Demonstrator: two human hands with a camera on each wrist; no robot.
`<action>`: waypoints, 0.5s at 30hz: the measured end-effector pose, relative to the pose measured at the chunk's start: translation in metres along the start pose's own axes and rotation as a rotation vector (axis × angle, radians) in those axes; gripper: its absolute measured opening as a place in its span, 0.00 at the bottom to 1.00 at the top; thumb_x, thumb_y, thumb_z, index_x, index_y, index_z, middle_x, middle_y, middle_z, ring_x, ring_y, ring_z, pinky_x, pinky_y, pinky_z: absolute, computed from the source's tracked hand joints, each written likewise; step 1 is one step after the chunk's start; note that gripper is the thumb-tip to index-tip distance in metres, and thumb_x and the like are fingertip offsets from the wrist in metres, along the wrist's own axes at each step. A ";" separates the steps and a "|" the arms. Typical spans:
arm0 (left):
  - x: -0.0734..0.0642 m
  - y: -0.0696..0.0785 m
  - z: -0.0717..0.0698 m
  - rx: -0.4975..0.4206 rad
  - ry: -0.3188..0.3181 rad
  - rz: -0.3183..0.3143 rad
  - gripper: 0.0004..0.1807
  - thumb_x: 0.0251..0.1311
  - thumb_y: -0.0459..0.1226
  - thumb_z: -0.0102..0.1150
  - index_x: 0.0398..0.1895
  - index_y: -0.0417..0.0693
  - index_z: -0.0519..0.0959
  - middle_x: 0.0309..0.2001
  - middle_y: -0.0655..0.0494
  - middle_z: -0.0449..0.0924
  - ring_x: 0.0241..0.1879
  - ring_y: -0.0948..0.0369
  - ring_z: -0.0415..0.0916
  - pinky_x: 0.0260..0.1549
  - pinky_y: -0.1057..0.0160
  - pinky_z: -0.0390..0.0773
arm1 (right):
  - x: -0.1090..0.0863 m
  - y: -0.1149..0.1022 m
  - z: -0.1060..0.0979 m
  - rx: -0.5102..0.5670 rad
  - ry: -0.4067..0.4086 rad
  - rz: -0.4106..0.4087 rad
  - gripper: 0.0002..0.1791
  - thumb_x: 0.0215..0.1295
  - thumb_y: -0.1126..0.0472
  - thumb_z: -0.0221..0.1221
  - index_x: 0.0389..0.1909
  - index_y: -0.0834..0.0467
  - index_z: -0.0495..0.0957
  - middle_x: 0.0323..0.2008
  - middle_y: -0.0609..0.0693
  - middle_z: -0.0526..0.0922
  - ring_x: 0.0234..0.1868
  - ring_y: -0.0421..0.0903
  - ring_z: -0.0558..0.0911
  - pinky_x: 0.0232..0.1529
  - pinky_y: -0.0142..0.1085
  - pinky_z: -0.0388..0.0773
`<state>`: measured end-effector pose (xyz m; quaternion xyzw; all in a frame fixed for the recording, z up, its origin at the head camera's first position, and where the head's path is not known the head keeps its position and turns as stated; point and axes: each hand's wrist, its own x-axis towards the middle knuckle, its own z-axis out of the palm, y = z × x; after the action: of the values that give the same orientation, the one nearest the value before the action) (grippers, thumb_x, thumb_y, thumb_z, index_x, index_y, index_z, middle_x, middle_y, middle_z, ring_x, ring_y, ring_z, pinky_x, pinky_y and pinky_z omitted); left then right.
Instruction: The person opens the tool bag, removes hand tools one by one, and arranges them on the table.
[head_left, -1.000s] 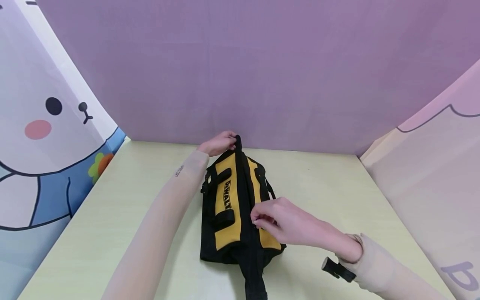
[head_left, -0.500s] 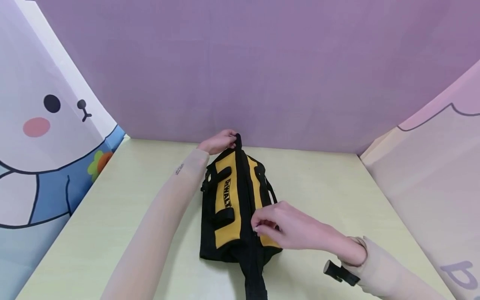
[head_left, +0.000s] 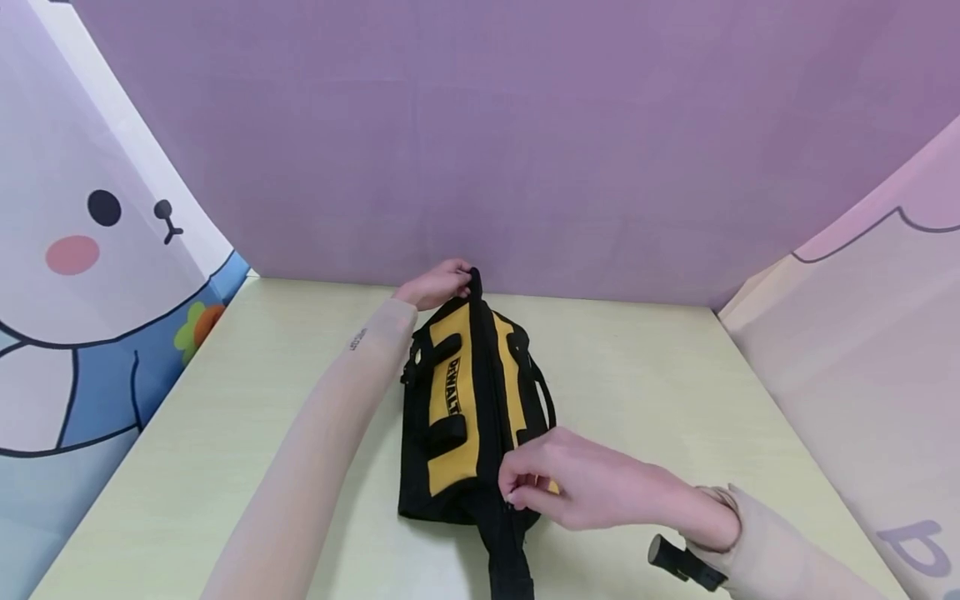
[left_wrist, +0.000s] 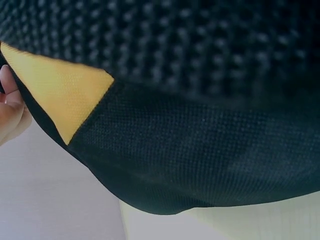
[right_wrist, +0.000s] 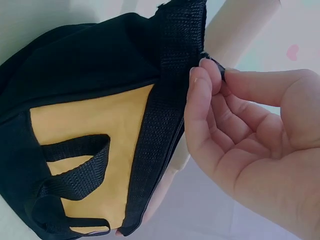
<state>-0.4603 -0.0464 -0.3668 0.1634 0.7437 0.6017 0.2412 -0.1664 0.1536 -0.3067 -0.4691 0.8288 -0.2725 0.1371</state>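
Note:
A black and yellow tool bag [head_left: 453,450] with DEWALT lettering lies lengthwise on the table, its top seam running away from me. At the bag's far end my left hand [head_left: 437,285] pinches the raised black end tab [head_left: 476,283]. Some fingers of that left hand [left_wrist: 11,110] show at the edge of the left wrist view, where black webbing fills much of the picture. My right hand [head_left: 581,479] is at the near end of the top seam. In the right wrist view its thumb and forefinger pinch a small dark zipper pull [right_wrist: 216,64], partly hidden by the fingertips.
The pale table [head_left: 645,367] extends to both sides of the bag. A purple backdrop [head_left: 525,150] rises behind it, with printed panels left and right. A black strap end [head_left: 512,558] hangs toward me, and a black clip [head_left: 684,562] sits at the right cuff.
My right hand has moved toward me along the top seam with the zipper pull, to the bag's near end. The left hand stays at the far tab.

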 end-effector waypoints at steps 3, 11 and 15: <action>0.001 -0.001 -0.001 0.000 -0.003 -0.003 0.15 0.78 0.30 0.29 0.59 0.31 0.60 0.48 0.50 0.63 0.39 0.60 0.64 0.43 0.67 0.69 | -0.001 -0.001 0.002 -0.015 -0.007 -0.031 0.09 0.70 0.68 0.56 0.32 0.53 0.79 0.29 0.43 0.83 0.30 0.24 0.73 0.32 0.16 0.74; -0.001 -0.002 -0.001 -0.012 0.012 0.000 0.15 0.78 0.30 0.29 0.60 0.31 0.60 0.48 0.49 0.63 0.38 0.60 0.65 0.42 0.67 0.70 | -0.001 0.000 0.002 -0.029 -0.044 -0.090 0.07 0.70 0.66 0.58 0.32 0.53 0.80 0.29 0.43 0.84 0.29 0.22 0.72 0.32 0.14 0.72; -0.002 -0.003 -0.001 -0.023 0.025 0.000 0.15 0.78 0.30 0.29 0.60 0.30 0.60 0.48 0.49 0.63 0.38 0.61 0.65 0.41 0.68 0.70 | 0.000 0.001 0.003 -0.008 -0.050 -0.077 0.07 0.71 0.64 0.57 0.32 0.53 0.80 0.29 0.42 0.85 0.30 0.22 0.74 0.34 0.15 0.74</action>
<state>-0.4589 -0.0485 -0.3691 0.1530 0.7399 0.6120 0.2337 -0.1652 0.1528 -0.3098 -0.5078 0.8075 -0.2623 0.1456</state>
